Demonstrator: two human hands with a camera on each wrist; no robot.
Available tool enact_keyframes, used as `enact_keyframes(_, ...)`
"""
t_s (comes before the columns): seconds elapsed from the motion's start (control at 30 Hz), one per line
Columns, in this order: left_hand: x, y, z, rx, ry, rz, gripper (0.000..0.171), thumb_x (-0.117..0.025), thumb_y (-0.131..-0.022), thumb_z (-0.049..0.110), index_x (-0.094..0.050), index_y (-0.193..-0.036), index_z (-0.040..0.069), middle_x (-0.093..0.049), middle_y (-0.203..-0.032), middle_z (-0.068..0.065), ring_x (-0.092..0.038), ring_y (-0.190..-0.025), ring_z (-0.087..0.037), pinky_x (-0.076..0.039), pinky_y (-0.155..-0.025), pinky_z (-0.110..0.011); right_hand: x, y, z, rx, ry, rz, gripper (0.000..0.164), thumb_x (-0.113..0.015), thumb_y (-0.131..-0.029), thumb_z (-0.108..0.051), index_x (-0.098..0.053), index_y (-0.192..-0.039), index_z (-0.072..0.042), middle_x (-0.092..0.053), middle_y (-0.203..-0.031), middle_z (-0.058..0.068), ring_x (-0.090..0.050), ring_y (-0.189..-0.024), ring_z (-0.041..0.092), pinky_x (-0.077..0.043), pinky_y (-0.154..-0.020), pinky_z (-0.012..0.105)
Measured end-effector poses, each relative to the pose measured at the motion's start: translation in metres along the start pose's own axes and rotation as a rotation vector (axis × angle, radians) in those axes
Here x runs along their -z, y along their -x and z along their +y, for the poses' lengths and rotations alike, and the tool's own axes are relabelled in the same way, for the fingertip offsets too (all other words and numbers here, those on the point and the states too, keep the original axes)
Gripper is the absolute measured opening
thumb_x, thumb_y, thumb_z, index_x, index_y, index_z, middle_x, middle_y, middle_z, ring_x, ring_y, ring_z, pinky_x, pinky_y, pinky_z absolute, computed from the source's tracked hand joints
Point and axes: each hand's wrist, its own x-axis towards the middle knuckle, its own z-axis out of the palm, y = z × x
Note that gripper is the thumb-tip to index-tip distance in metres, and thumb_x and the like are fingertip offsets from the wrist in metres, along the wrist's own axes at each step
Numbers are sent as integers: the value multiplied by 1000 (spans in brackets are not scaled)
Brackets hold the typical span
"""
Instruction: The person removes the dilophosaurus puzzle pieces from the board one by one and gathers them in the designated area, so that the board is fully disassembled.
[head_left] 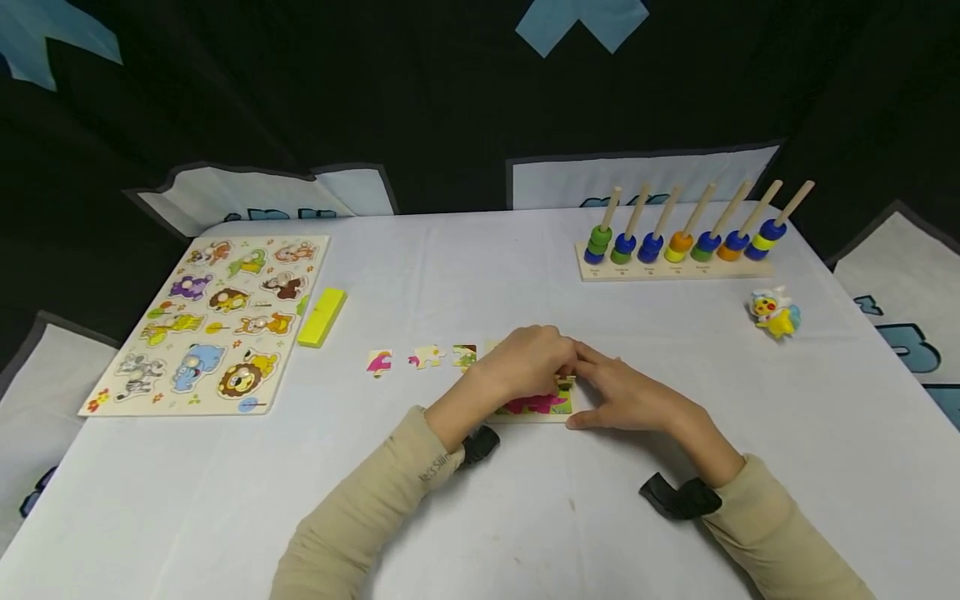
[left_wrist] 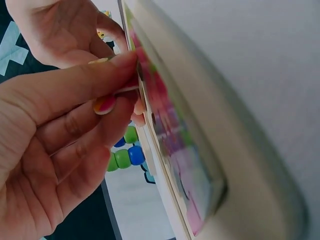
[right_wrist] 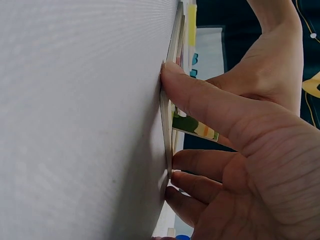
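My left hand (head_left: 528,362) is over the puzzle board (head_left: 525,418), its thumb and fingers pinching a puzzle piece. In the right wrist view that puzzle piece (right_wrist: 197,127), green and yellow, stands tilted up from the board. Pink and green pieces lie in the board; the left hand covers much of them. My right hand (head_left: 637,396) holds the board at its right side, thumb at the near corner and fingers along the far part of that edge. Left of the board lie loose puzzle pieces, among them a pink one (head_left: 379,362) and a green one (head_left: 464,357).
An animal peg puzzle (head_left: 202,325) lies at the left, beside a yellow block (head_left: 322,317). At the back right stands a bead counting rack (head_left: 675,271) with upright pegs. Near it is a small yellow figurine (head_left: 776,312). A white cloth (head_left: 450,517) covers the table.
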Motion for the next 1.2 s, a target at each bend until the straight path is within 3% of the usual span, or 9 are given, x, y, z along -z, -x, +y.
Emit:
enact_keyframes(0.13,0,0,-1,-14,-31,24,27,-80,-74,10,-58,-60,16,-49,-59,9,-39,-59,-6,-34,-53,-18,0,1,0,-13,-7,-2,77,-76,-81,-31,-41,-143,-1,-20,-158,18,-25,-143,41,-16,-102,76)
enact_keyframes(0.27,1,1,-5,-31,-36,46,6,-81,-77,21,-77,-77,17,-69,-75,8,-55,-66,-6,-46,-61,-21,-1,0,0,8,-10,-2,81,-75,-82,-33,-37,-145,0,-18,-158,21,-24,-143,43,-17,-101,77)
enact_keyframes(0.33,2,2,-8,-34,-9,55,10,-79,-79,23,-79,-88,17,-73,-85,7,-61,-73,-6,-49,-66,-22,-1,1,0,12,-9,-8,81,-74,-82,-34,-37,-145,2,-18,-158,22,-24,-143,44,-18,-101,76)
enact_keyframes(0.43,5,3,-13,-25,58,58,14,-75,-84,21,-78,-96,15,-74,-91,4,-61,-75,-4,-48,-66,-19,-2,1,0,4,-1,-16,81,-74,-82,-34,-37,-144,4,-16,-158,24,-23,-143,44,-20,-102,75)
enact_keyframes(0.63,16,4,-22,-22,245,-1,15,-62,-92,11,-75,-90,7,-57,-62,1,-44,-53,-4,-34,-52,-16,-1,2,0,-15,13,-13,81,-74,-82,-33,-37,-144,4,-16,-158,22,-23,-144,42,-20,-104,72)
enact_keyframes(0.73,25,6,-26,-7,338,-28,22,-56,-93,8,-73,-106,4,-60,-66,-1,-45,-50,-6,-37,-53,-17,0,2,0,-15,26,-15,85,-74,-83,-35,-33,-145,6,-16,-158,23,-21,-144,43,-19,-104,73)
enact_keyframes(0.87,38,16,-36,23,378,4,31,-54,-93,7,-66,-122,5,-69,-81,-6,-55,-66,-10,-44,-65,-20,1,2,-1,-16,42,-20,88,-74,-83,-36,-31,-145,7,-16,-158,24,-20,-144,43,-21,-105,71)
enact_keyframes(1.03,54,36,-49,68,402,69,29,-59,-92,8,-68,-120,9,-74,-93,-3,-66,-88,-16,-51,-71,-23,0,1,-2,-24,36,-18,87,-75,-81,-34,-31,-145,7,-16,-158,23,-20,-144,43,-22,-107,69)
enact_keyframes(1.2,62,56,-63,123,440,81,27,-64,-91,9,-69,-117,7,-73,-91,-6,-69,-85,-22,-54,-65,-25,-2,1,-3,-45,25,-17,87,-76,-81,-31,-31,-146,5,-15,-159,21,-18,-145,41,-20,-108,68)
